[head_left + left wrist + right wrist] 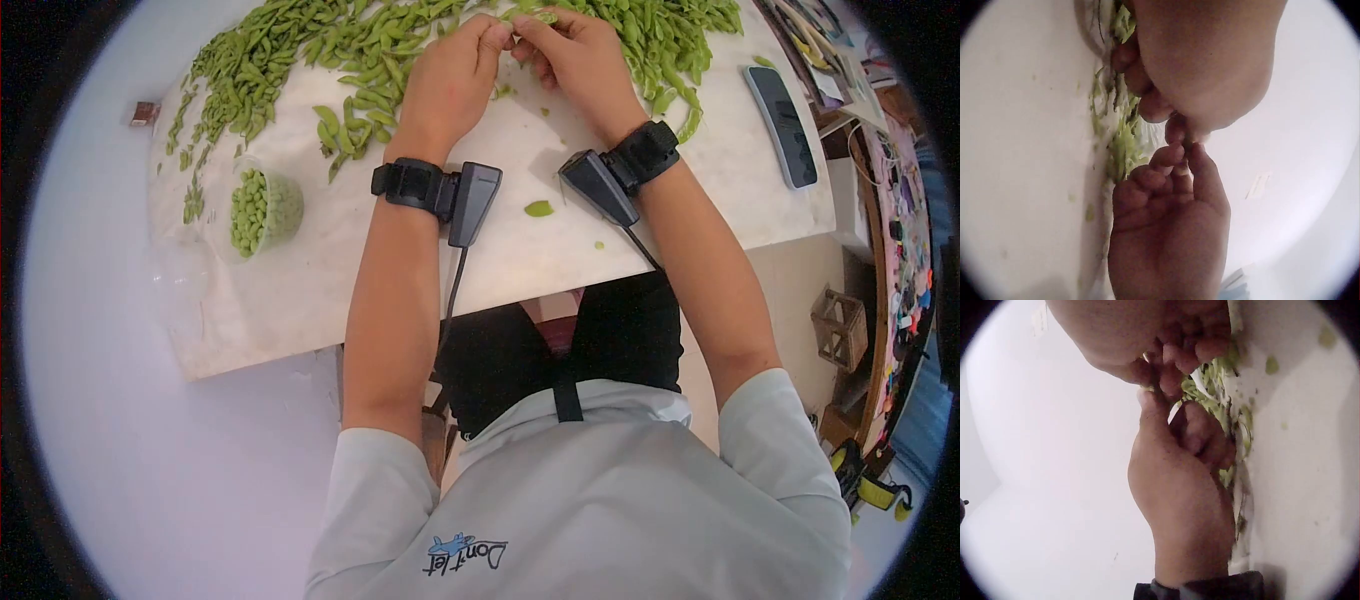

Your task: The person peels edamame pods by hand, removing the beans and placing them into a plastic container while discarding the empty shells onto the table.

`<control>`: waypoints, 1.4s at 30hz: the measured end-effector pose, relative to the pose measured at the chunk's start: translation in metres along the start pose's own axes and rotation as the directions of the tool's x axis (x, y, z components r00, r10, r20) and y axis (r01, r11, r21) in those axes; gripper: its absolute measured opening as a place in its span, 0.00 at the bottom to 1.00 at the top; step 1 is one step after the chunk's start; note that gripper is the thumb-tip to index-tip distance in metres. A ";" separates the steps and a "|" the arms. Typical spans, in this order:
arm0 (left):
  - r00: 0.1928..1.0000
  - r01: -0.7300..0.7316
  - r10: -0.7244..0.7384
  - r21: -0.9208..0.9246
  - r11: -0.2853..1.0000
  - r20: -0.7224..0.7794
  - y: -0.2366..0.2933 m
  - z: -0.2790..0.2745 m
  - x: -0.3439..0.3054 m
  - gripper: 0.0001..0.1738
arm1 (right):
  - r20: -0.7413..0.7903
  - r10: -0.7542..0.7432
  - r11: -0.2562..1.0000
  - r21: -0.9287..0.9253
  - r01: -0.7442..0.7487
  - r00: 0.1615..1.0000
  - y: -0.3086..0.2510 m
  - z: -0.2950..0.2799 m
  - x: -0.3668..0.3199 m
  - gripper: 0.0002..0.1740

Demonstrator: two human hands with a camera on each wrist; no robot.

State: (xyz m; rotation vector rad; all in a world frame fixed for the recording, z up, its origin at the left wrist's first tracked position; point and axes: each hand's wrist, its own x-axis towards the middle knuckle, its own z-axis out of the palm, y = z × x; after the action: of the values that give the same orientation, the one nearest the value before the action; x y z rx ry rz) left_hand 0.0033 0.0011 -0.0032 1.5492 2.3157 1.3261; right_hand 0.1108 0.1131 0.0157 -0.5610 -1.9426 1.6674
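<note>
A big heap of green bean pods (pixel 400 40) lies across the far side of the white table (pixel 300 290). Both hands meet over its near edge. My left hand (pixel 497 35) and my right hand (pixel 525 30) pinch one green pod (pixel 537 17) between thumbs and fingertips. In the left wrist view the left hand (pixel 1172 119) fills the top and the right hand (pixel 1179 156) curls up from below, fingertips touching. In the right wrist view the right hand (pixel 1172 362) is on top and the left hand (pixel 1166 412) below, with pods (pixel 1210 387) behind them.
A clear cup (pixel 262 207) of shelled green beans stands at the table's left. A loose green piece (pixel 539 208) lies between the wrists. A dark flat phone (pixel 782 125) lies at the right edge. Shelves with clutter stand to the right.
</note>
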 end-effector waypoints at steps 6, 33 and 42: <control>0.999 0.022 -0.022 -0.006 1.000 0.046 0.006 0.000 -0.001 0.20 | -0.026 0.012 0.997 0.074 -0.010 1.000 0.002 0.001 0.001 0.14; 0.912 0.308 -0.408 -0.615 0.726 -0.025 -0.011 0.014 0.004 0.24 | 0.064 -0.122 0.992 0.019 0.121 0.990 0.002 0.002 0.000 0.13; 0.950 0.250 -0.311 -0.581 0.775 -0.005 0.002 0.005 0.002 0.15 | 0.079 -0.095 0.993 0.077 0.089 0.992 0.000 0.000 -0.002 0.15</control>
State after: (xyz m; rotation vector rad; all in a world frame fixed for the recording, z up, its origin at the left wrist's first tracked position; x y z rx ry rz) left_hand 0.0058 0.0062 -0.0038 0.9208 1.8212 1.8160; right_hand 0.1125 0.1117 0.0156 -0.3742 -1.9256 1.7196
